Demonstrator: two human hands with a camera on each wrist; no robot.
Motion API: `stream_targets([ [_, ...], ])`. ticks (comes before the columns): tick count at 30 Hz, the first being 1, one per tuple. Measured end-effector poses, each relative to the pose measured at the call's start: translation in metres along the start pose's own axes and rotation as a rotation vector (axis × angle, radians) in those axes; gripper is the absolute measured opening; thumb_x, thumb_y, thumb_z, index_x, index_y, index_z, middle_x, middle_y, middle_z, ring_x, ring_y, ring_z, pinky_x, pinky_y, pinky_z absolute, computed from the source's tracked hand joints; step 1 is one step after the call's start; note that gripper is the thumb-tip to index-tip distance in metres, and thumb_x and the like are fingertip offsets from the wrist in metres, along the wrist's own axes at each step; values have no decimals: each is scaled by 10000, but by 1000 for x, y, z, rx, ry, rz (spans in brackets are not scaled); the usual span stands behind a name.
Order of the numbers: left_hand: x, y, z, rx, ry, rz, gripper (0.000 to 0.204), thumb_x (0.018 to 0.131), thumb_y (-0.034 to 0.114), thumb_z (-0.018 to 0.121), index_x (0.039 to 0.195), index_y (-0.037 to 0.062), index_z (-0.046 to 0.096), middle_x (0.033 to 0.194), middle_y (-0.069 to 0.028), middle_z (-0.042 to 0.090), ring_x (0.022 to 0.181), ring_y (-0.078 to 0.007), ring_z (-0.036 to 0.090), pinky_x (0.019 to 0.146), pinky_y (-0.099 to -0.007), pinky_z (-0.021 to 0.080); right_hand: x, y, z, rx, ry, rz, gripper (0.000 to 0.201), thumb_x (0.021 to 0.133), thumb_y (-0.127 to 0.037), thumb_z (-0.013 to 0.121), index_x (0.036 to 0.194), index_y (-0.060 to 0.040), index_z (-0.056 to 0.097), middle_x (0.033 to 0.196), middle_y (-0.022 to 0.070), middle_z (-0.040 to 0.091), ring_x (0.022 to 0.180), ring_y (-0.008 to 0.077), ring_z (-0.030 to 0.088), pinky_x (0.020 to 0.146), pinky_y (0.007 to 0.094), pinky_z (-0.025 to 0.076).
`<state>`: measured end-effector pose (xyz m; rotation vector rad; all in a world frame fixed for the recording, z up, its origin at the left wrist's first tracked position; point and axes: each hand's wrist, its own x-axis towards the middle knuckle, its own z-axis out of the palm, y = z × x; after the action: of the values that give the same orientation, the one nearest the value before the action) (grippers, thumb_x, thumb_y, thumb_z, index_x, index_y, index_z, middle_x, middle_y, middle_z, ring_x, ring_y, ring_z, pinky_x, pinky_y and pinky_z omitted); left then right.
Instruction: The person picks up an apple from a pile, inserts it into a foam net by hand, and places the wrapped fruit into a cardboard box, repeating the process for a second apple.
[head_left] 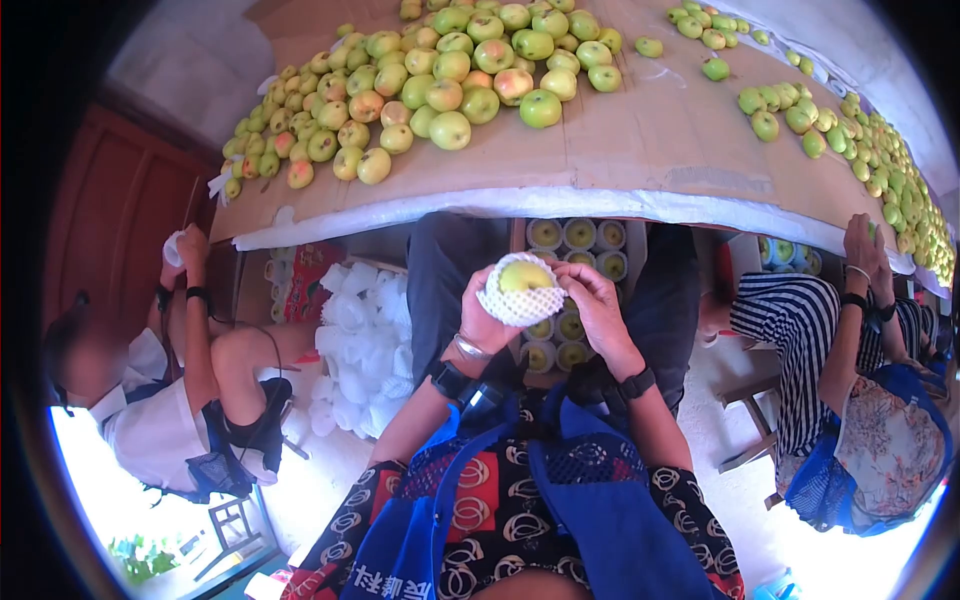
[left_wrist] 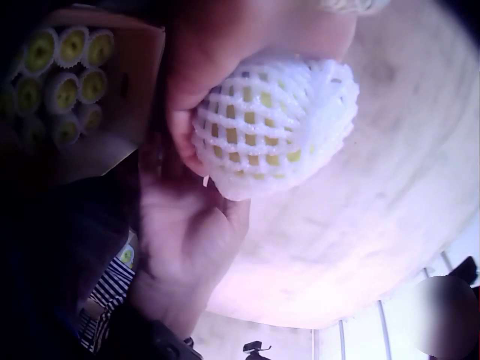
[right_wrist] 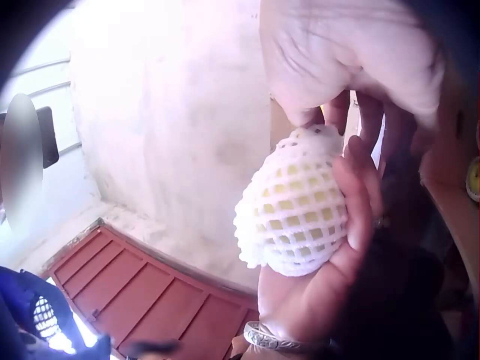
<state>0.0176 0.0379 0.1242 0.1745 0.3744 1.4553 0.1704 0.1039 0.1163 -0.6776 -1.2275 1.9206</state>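
A yellow-green apple sits in a white foam net, its top bare in the head view. The left hand cups the netted apple from the left side, fingers curled round it. With thumb and fingers the right hand pinches the net's edge at the right. In the left wrist view the net covers the side of the apple facing that camera. The right wrist view has the net resting in the left hand, with the right hand above it at the rim.
Beyond the hands, a cardboard-covered table bears a large heap of apples. Between the knees stands a box of netted apples. White foam nets are piled at the left. People sit on both sides.
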Motion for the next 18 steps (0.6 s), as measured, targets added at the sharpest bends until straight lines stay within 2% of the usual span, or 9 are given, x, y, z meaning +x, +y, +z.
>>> stream_targets([
  [3, 1, 6, -3, -106, 116, -68, 558, 887, 441, 311, 1256, 37, 420, 1269, -168, 456, 1145, -357, 461, 912, -558, 391, -2, 4, 2, -66, 12, 2, 133, 869, -39, 485, 952, 15, 573, 978, 40, 597, 889, 83, 542, 779, 241, 436],
  [5, 0, 4, -10, -120, 107, -60, 552, 885, 443, 314, 1248, 43, 428, 1252, -165, 472, 1134, -358, 470, 914, -553, 391, -4, 9, 4, -204, 74, -151, 136, 842, -31, 508, 958, 9, 567, 955, 50, 600, 870, 110, 560, 770, 257, 445],
  [7, 0, 5, -13, -134, 96, -57, 546, 884, 445, 318, 1241, 49, 437, 1235, -161, 488, 1123, -360, 479, 917, -548, 391, -3, 11, 2, -302, 43, -196, 156, 818, -29, 527, 965, 6, 564, 945, 64, 599, 866, 132, 568, 763, 264, 448],
  [9, -1, 3, -15, -92, 206, -46, 527, 890, 452, 320, 1212, 59, 460, 1185, -155, 523, 1099, -355, 498, 916, -549, 391, -7, 8, -1, -400, 21, -232, 182, 795, -28, 545, 973, 3, 561, 935, 77, 597, 861, 155, 576, 757, 271, 451],
  [10, 0, 2, -14, -93, 206, -46, 527, 890, 452, 320, 1212, 59, 460, 1185, -155, 523, 1099, -355, 498, 916, -549, 391, -7, 3, -2, -480, -7, -252, 218, 764, -38, 577, 978, -3, 561, 925, 91, 596, 860, 172, 579, 757, 274, 450],
  [12, 1, 1, -10, 25, 392, -40, 501, 905, 446, 319, 1182, 60, 479, 1153, -142, 544, 1080, -330, 516, 910, -516, 407, -7, -7, 2, -557, -39, -272, 258, 733, -48, 609, 983, -8, 561, 914, 105, 595, 858, 190, 581, 756, 277, 450],
  [18, 5, -8, -30, 59, 366, -53, 469, 922, 430, 320, 1150, 60, 494, 1114, -105, 570, 1029, -278, 552, 877, -446, 437, -6, -15, 9, -690, -90, -259, 332, 659, -85, 702, 957, -30, 564, 873, 95, 596, 822, 178, 579, 718, 282, 458],
])
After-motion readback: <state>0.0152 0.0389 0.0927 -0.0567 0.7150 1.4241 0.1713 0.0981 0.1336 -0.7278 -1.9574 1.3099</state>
